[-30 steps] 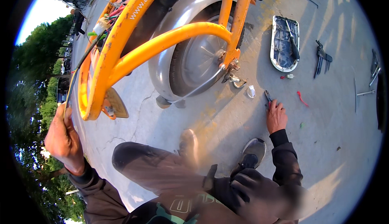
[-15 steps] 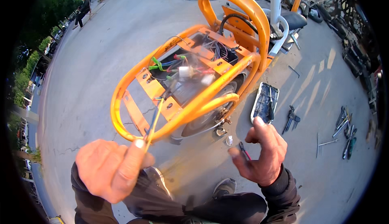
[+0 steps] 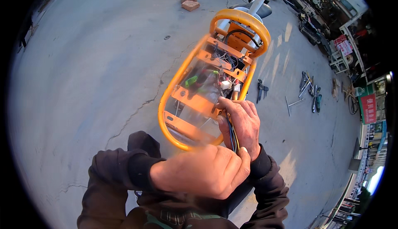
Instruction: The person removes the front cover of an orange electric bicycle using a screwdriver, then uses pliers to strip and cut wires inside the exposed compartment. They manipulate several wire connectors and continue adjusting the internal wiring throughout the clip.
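My right hand (image 3: 240,123) is wrapped round a bundle of wires (image 3: 233,134), blue, yellow and dark strands running down between palm and fingers, gripping them just at the near right corner of the orange frame (image 3: 182,73); my left hand (image 3: 203,171) is across in front of me, fingers curled in, thumb tip pressed up against the lower end of that same bundle where it leaves my right fist, though whether it actually pinches a strand I cannot tell, the hand is blurred. The frame lies on the pale concrete ground (image 3: 91,63), a long tubular loop with orange cross plates, and in its open belly sits a tangle of cabling with a green connector (image 3: 191,81) and a white connector (image 3: 226,84), the white one just above my right knuckles. At the far end the tube rises into a rounded hoop (image 3: 242,20), with a black cable arching under it. Off to my right, well apart from the frame, tools are spread on the ground: dark pliers (image 3: 261,89) nearest, then a scatter of wrenches (image 3: 309,89) and thin metal rods (image 3: 292,103) further out. Far up the ground, beyond the hoop's left, two bricks (image 3: 190,2) sit together. My dark sleeves (image 3: 120,171) fill the lower edge, left cuff pushed to the wrist, right cuff tight under the hand holding the wires
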The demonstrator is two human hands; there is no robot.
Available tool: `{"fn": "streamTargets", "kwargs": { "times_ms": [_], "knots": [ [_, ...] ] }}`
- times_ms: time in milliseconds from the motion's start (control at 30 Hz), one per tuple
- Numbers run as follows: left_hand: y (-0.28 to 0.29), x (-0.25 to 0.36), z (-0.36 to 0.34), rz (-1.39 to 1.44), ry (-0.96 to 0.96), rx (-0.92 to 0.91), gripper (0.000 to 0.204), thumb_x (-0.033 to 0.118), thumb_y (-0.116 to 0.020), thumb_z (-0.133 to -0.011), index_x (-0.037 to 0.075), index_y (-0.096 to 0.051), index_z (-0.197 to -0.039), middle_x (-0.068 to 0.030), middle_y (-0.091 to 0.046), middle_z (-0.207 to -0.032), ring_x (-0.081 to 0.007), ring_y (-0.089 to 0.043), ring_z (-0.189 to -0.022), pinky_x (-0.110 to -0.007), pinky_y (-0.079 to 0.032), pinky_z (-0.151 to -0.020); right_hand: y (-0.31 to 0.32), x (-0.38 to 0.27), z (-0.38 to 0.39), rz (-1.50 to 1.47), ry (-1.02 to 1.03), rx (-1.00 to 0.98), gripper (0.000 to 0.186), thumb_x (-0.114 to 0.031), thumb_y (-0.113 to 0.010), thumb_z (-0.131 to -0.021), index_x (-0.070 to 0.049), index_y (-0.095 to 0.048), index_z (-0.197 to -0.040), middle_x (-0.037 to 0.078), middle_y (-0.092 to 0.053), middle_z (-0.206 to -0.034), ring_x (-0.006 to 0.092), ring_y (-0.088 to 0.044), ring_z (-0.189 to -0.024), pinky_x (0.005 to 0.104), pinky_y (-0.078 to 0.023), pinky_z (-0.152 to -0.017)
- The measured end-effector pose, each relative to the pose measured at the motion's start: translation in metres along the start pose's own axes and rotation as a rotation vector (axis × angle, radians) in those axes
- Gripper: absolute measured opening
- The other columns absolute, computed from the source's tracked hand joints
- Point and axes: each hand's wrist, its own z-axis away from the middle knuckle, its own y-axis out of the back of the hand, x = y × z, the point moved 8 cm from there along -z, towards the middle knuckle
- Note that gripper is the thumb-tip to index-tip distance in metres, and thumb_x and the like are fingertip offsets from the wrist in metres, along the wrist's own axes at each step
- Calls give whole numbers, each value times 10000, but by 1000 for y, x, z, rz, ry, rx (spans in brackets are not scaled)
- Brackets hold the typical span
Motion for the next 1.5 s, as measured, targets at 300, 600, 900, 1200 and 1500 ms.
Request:
{"fn": "streamTargets", "kwargs": {
  "times_ms": [300, 600, 900, 1200, 1500],
  "knots": [
    [21, -33, 54, 150, 224, 132, 417, 274, -705, -932, 4, -626, -1240, -102, -696, -957, -157, -658, -691, -264, -515, -579, -12, -12, -17, 43, -344, 103, 208, 25, -657, -859, -3, -666, -1064, 168, -666, -853, 374, -643, -760, 426, -524, -671],
    [15, -178, 121, 341, 874, 162, 280, 187, -648, -1013, 8, -634, -1227, -155, -764, -922, -232, -749, -738, -324, -586, -669, -20, 12, -3, -199, -583, 251, 210, 3, -606, -915, -20, -690, -1106, 152, -722, -913, 215, -685, -723, 324, -542, -717],
    [-133, -297, 127, 517, 1014, -242, 315, 246, -577, -1005, -17, -684, -1141, -143, -762, -934, -231, -739, -778, -376, -573, -759, -24, 0, -7, -226, -594, 282, 172, -12, -536, -999, 25, -683, -1078, 104, -738, -879, 163, -692, -701, 292, -531, -664],
    [-252, -321, 115, 972, 870, -266, 350, 108, -561, -910, -39, -681, -1204, -173, -739, -1153, -254, -728, -995, -372, -573, -897, -19, 1, -3, 55, -813, 163, 163, 1, -610, -937, 0, -712, -1064, 102, -762, -868, 141, -681, -670, 279, -528, -642],
    [-333, -332, 104, 1277, 732, -422, 339, 60, -542, -895, -27, -689, -1188, -94, -726, -1116, -196, -673, -1074, -320, -536, -944, -15, -7, 13, -64, -860, 506, 140, -65, -574, -1024, 36, -664, -1061, 144, -740, -876, 64, -496, -585, 194, -403, -582]
  ]
}}
